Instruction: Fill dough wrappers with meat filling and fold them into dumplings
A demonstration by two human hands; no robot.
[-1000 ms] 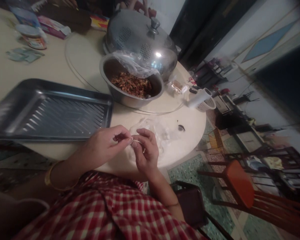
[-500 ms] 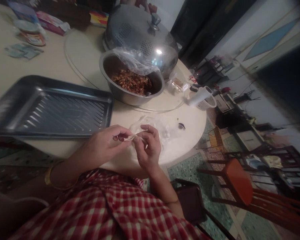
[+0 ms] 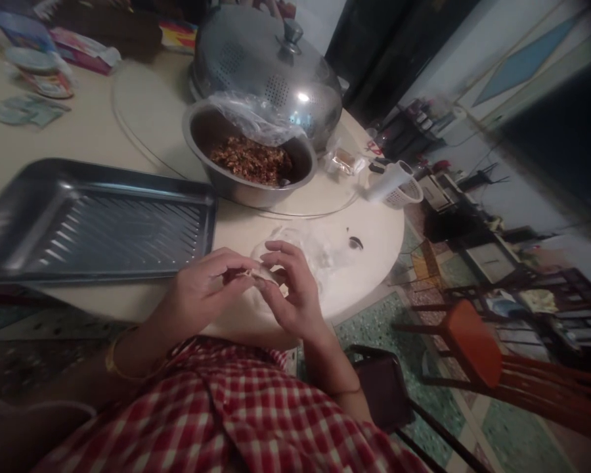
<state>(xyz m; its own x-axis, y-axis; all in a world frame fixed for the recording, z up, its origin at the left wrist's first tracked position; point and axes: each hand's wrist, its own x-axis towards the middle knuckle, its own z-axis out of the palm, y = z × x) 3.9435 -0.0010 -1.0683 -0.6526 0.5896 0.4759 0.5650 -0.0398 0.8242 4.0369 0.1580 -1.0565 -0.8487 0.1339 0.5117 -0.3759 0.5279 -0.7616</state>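
My left hand and my right hand meet at the near edge of the round table. Both pinch a small pale dough wrapper between their fingertips. A clear plastic bag lies on the table just beyond my right hand. A steel bowl of reddish-brown minced filling stands behind the hands, with crumpled plastic film on its far rim. An empty ribbed metal tray lies to the left of my hands.
A domed perforated steel lid sits behind the bowl. A white basket stands near the table's right edge. Packets and a tub lie at the far left. An orange-seated chair and a dark stool stand on the floor to the right.
My fingers have kept working the wrapper; the right hand's fingers have lifted and curled over it. The view has shifted slightly to the right.
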